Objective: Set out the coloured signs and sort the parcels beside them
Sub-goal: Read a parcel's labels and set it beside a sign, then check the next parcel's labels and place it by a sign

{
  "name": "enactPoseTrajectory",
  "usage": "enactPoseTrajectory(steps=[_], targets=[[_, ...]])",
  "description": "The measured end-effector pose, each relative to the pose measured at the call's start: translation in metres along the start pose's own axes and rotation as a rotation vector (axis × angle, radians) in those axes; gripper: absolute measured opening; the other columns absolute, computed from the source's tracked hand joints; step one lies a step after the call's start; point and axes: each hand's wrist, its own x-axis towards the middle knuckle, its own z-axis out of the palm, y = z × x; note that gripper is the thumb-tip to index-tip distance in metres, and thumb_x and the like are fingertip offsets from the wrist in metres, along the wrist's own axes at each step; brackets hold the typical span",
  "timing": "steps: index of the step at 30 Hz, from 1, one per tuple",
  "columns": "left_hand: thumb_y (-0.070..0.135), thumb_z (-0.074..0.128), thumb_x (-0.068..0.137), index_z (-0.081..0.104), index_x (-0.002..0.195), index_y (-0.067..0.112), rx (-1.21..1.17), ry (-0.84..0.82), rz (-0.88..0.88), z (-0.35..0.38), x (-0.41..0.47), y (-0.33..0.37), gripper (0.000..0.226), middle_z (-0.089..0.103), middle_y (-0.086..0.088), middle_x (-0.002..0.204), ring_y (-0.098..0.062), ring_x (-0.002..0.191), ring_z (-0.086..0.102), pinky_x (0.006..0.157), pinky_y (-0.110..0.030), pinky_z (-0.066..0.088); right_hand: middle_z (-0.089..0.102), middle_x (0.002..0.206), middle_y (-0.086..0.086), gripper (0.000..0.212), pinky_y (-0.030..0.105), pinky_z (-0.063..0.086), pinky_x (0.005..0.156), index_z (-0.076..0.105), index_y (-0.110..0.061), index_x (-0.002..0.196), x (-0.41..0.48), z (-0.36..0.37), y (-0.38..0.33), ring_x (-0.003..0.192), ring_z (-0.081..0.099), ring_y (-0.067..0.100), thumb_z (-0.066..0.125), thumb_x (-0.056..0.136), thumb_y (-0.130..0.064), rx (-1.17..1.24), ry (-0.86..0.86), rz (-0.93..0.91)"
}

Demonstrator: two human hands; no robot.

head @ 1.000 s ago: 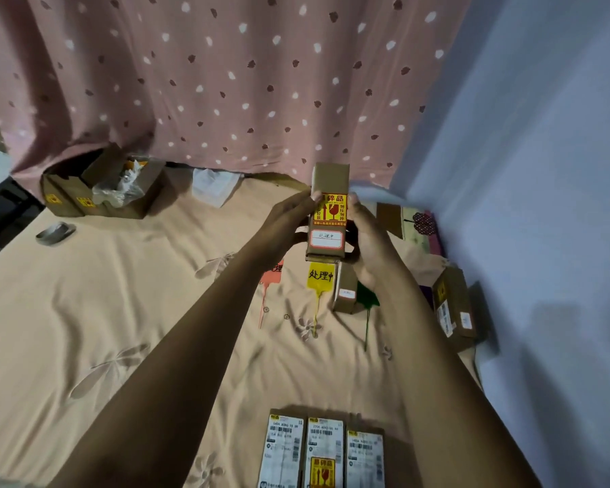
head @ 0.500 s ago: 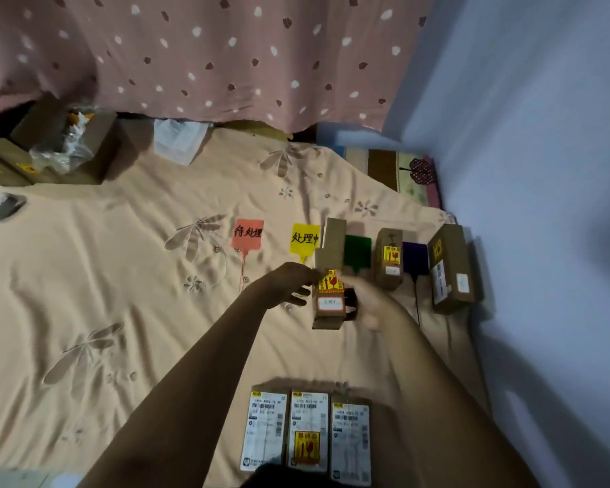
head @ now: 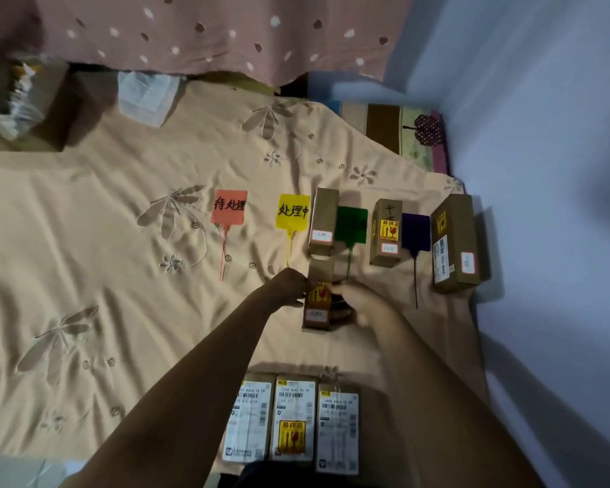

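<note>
Four tag signs lie in a row on the bed sheet: orange (head: 228, 207), yellow (head: 292, 211), green (head: 351, 224) and purple (head: 415, 232). A brown parcel (head: 323, 221) lies right of the yellow sign, another (head: 386, 237) right of the green one, and a larger one (head: 455, 243) right of the purple one. My left hand (head: 289, 287) and right hand (head: 360, 302) both grip a small brown parcel (head: 318, 304) with a yellow fragile sticker, low on the sheet just below the parcel by the yellow sign.
Three labelled parcels (head: 291, 420) lie side by side near me at the bottom. A pink dotted curtain (head: 205, 33) hangs behind, a wall (head: 550, 170) runs along the right. A cardboard box (head: 25, 100) sits far left, a white packet (head: 147, 95) beyond the sheet.
Both hands brought the parcel down from raised in front of me to the sheet, below the parcel beside the yellow sign. The view tilted downward.
</note>
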Motion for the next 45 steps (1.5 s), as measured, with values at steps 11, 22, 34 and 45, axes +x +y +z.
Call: enactPoseTrajectory(steps=[11, 22, 34, 45], targets=[[0.007, 0.06, 0.1, 0.06, 0.105, -0.006, -0.099, 0.092, 0.061, 0.008, 0.022, 0.004, 0.014, 0.062, -0.016, 0.089, -0.03, 0.094, 0.058, 0.099, -0.05, 0.052, 0.07, 0.11, 0.01, 0.016, 0.045, 0.054, 0.095, 0.061, -0.017, 0.114, 0.019, 0.002, -0.015, 0.103, 0.067, 0.03, 0.056, 0.102, -0.027, -0.034, 0.079, -0.089], [0.035, 0.072, 0.092, 0.052, 0.143, 0.004, 0.014, 0.214, 0.089, 0.0, -0.005, -0.003, 0.063, 0.063, -0.02, 0.13, -0.032, 0.108, 0.062, 0.101, -0.043, 0.052, 0.056, 0.129, 0.003, 0.044, 0.039, 0.045, 0.098, 0.049, -0.014, 0.142, -0.014, 0.008, -0.009, 0.121, 0.052, 0.028, 0.044, 0.106, -0.039, -0.061, 0.27, -0.197], [0.021, 0.063, 0.099, 0.05, 0.084, 0.016, 0.161, 0.169, 0.27, -0.041, -0.112, -0.002, 0.02, 0.043, -0.008, 0.082, -0.023, 0.083, 0.043, 0.075, -0.034, 0.041, 0.065, 0.1, 0.005, 0.019, 0.032, 0.052, 0.078, 0.058, -0.019, 0.102, -0.113, 0.064, 0.002, 0.087, 0.062, 0.019, 0.04, 0.103, -0.024, -0.108, 0.572, -0.492], [0.022, 0.062, 0.1, 0.061, 0.113, 0.005, 0.344, 0.074, -0.031, -0.049, -0.152, -0.129, 0.022, 0.055, -0.013, 0.099, -0.03, 0.098, 0.056, 0.087, -0.052, 0.058, 0.061, 0.103, 0.015, 0.017, 0.045, 0.057, 0.082, 0.059, -0.012, 0.105, -0.12, 0.153, 0.108, 0.089, 0.06, 0.029, 0.047, 0.1, -0.023, -0.314, 0.092, -0.105]])
